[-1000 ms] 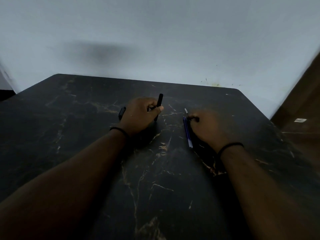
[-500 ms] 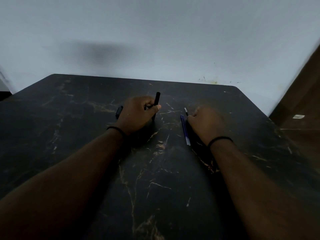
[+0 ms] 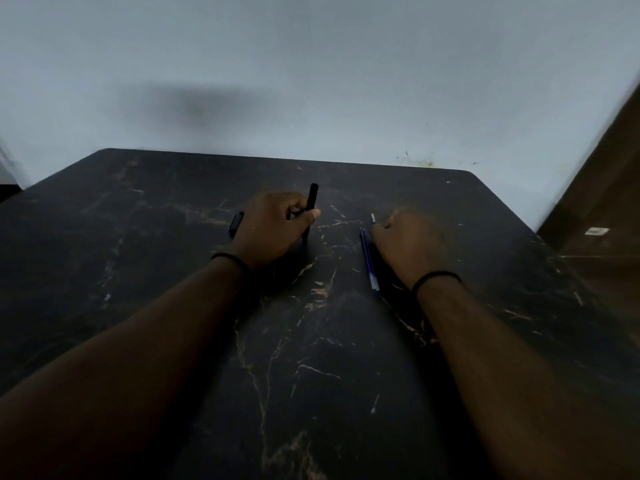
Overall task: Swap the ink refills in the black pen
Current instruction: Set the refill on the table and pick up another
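My left hand (image 3: 273,226) grips a black pen barrel (image 3: 310,209) that stands nearly upright, its lower end on the dark marble table (image 3: 311,341). A short black piece (image 3: 236,224), maybe the cap, pokes out behind that hand. To the right, two thin blue refills (image 3: 369,259) lie side by side on the table. My right hand (image 3: 408,244) rests curled just right of them, fingers closed at a small pale-tipped piece (image 3: 373,218); what it pinches is mostly hidden.
A pale wall (image 3: 311,81) rises behind the table's far edge. At the right stands a brown wooden surface (image 3: 606,202) with a small white label (image 3: 596,231). Both wrists wear thin black bands.
My right hand has shifted slightly right and back from the refills. The left hand keeps the pen barrel upright; the view has drifted a little.
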